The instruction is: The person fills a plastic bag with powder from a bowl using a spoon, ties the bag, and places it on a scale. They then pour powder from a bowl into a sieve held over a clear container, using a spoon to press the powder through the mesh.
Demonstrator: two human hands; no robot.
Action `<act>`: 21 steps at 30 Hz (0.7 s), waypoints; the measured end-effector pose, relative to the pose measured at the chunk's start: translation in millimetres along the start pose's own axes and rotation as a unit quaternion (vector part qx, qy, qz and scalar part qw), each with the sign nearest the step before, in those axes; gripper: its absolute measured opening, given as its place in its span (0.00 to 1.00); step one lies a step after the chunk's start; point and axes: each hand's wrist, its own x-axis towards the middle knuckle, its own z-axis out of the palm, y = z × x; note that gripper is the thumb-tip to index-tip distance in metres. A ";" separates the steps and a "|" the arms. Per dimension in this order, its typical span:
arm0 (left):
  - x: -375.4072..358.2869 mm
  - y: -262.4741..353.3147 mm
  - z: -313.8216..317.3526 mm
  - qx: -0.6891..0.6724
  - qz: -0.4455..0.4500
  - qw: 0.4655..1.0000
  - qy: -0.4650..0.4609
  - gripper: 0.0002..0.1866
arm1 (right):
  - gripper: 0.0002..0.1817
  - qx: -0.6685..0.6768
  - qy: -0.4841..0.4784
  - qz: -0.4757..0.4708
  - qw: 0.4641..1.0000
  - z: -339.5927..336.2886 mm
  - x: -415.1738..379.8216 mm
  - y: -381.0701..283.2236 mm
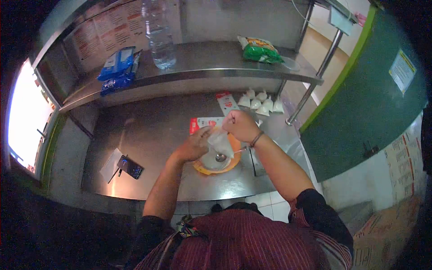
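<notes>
Over an orange bowl (pixel 235 161) on the steel counter, a small clear plastic bag (pixel 220 143) with white contents hangs between my hands. My left hand (pixel 194 146) has its fingers closed at the bag's left side. Pinched at the bag's top is my right hand (pixel 242 127), with a band at its wrist. White powder lies in the bowl, and a metal spoon (pixel 220 157) rests in it, its handle pointing right. Red and white printed packets (pixel 198 122) lie behind the bowl, partly hidden by my hands.
Several tied bags of white powder (pixel 262 104) stand at the back right. A phone (pixel 130 167) and paper (pixel 110 166) lie on the left. The shelf (pixel 198 74) above holds blue packets (pixel 118 67), a water bottle (pixel 159 40) and a green packet (pixel 261 51).
</notes>
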 end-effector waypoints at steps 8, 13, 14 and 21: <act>6.3 44.3 27.0 0.020 -0.221 0.975 0.009 0.18 | 0.10 0.037 -0.020 -0.024 0.999 -11.5 -0.7 -3.4; 17.6 35.0 25.1 -0.020 -0.282 0.959 -0.033 0.14 | 0.19 -0.238 0.120 -0.285 0.921 -13.3 -12.0 -39.6; 18.5 24.1 26.7 0.026 -0.202 0.978 -0.046 0.14 | 0.20 -0.294 0.055 -0.316 0.900 -8.9 -14.7 -47.5; 28.7 60.4 20.0 0.034 -0.297 0.949 -0.095 0.15 | 0.09 -0.418 -0.139 -0.242 0.865 -11.7 28.0 -52.3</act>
